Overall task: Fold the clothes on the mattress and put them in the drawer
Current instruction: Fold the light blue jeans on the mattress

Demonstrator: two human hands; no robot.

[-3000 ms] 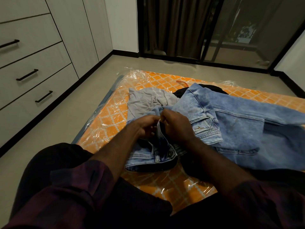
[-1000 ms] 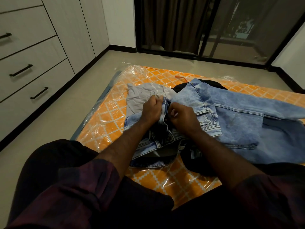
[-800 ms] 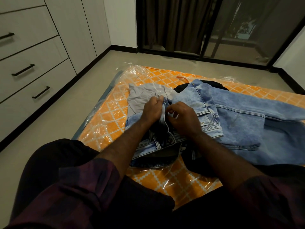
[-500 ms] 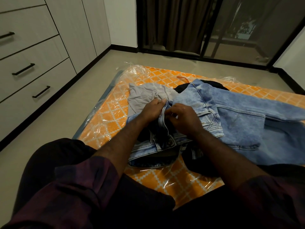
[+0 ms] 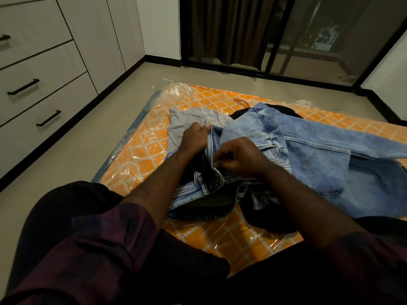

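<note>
both hands are on the jeans (image 5: 297, 155) at the fly: the left hand (image 5: 193, 137) grips one edge of the opening while the right hand (image 5: 237, 157) pinches the other edge near the button. the jeans lie spread over the plastic-wrapped orange mattress (image 5: 141, 148) on the floor, with a grey shirt (image 5: 187, 119) just behind the left hand and something black (image 5: 266, 219) poking out underneath. the closed drawers (image 5: 39, 84) are off to the left.

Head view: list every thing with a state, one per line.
jeans: unfolded, fly open
left hand: grips the jeans' fly edge
right hand: pinches the fly
grey garment: crumpled, unfolded
drawers: closed
mattress: plastic-wrapped
</note>
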